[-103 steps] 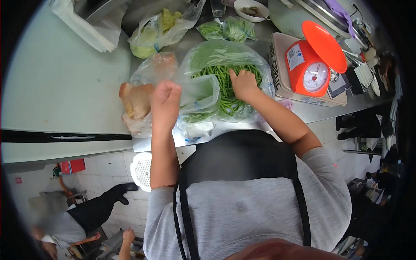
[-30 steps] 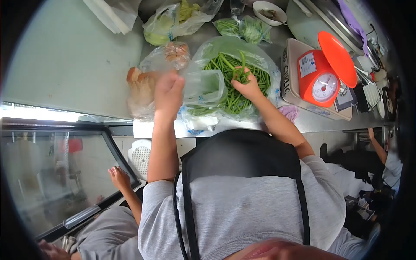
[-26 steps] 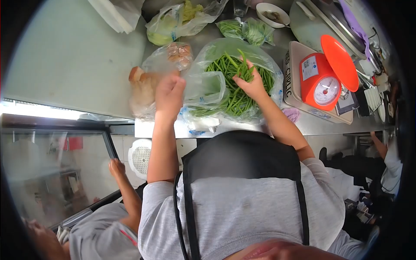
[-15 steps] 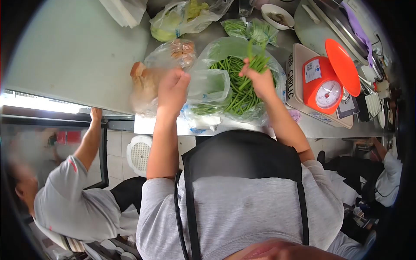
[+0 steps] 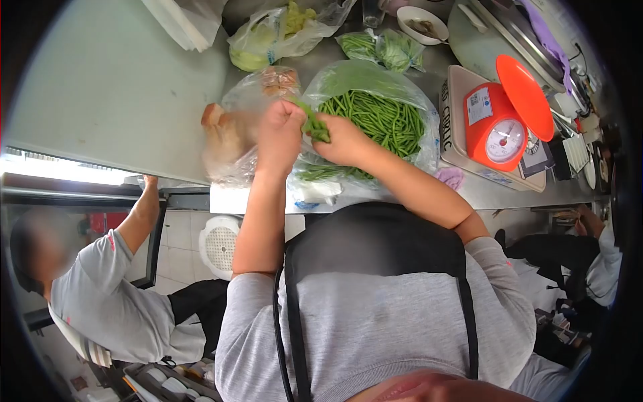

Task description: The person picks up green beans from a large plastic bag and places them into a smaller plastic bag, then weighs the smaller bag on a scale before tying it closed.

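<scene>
My right hand (image 5: 343, 141) is closed around a small bunch of green beans (image 5: 316, 126), just right of my left hand. My left hand (image 5: 280, 130) is a fist, gripping the rim of a small clear plastic bag (image 5: 320, 159) that is mostly hidden under both hands. Behind my right hand lies a large open plastic bag (image 5: 358, 72) full of loose green beans (image 5: 385, 124). More beans (image 5: 328, 173) show through plastic near the counter's front edge. Beside my left hand are bagged bread pieces (image 5: 226, 134).
At the right, a red kitchen scale (image 5: 485, 117) stands on a beige container (image 5: 455, 107). Bagged leafy greens (image 5: 258, 43), small vegetable packs (image 5: 395, 50) and a white bowl (image 5: 422, 25) sit behind. A co-worker (image 5: 120, 295) is at the left, another person (image 5: 603, 261) far right.
My right hand has carried the bunch of beans from above the large bag leftward to my left hand. My left hand has shifted slightly right, and the small bag's open mouth is now covered.
</scene>
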{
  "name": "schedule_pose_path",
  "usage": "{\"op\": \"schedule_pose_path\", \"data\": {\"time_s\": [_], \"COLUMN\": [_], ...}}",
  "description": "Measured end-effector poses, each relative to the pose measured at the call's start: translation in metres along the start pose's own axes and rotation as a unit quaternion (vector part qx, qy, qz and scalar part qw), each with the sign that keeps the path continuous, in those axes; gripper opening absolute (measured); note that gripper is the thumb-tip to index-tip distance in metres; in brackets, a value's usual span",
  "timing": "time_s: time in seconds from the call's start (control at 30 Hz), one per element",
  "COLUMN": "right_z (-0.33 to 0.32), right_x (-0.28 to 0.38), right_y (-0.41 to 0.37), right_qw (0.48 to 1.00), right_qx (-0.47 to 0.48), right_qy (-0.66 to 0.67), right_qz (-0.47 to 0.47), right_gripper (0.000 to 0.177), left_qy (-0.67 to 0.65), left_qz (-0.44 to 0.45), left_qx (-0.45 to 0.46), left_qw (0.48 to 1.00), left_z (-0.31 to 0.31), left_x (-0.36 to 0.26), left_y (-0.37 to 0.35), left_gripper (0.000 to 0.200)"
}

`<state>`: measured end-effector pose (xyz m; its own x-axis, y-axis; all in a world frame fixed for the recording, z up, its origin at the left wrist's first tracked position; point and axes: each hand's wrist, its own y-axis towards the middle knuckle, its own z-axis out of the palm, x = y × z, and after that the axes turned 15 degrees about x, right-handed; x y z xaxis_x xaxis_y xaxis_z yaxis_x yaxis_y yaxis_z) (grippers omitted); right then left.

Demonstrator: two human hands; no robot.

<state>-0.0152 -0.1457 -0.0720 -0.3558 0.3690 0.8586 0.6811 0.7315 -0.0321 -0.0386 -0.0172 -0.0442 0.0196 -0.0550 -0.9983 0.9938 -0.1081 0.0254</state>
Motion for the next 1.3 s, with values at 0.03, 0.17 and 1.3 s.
{"op": "schedule_pose_path", "data": {"time_s": [0.03,0.17,1.3], "right_z": [-0.002,-0.003,-0.078], "right_x": [0.001,-0.021,-0.124], "right_y": [0.001,0.015,0.096], "right_qw": [0.998,0.968,0.881], "right_qx": [0.025,0.154,-0.052], "right_qy": [-0.057,-0.191,-0.471], "right_qz": [0.023,0.050,0.010], "right_gripper": [0.026,0.033,0.032], "left_qy": [0.014,0.144,-0.035], "left_qz": [0.017,0.082,-0.005], "left_qx": [0.005,0.048,0.049], "left_qw": [1.000,0.985,0.998], "left_z": [0.000,0.018,-0.027], "left_x": [0.006,0.010,0.000], "left_y": [0.000,-0.009,0.006], "left_gripper": [0.012,0.007,0.006]}}
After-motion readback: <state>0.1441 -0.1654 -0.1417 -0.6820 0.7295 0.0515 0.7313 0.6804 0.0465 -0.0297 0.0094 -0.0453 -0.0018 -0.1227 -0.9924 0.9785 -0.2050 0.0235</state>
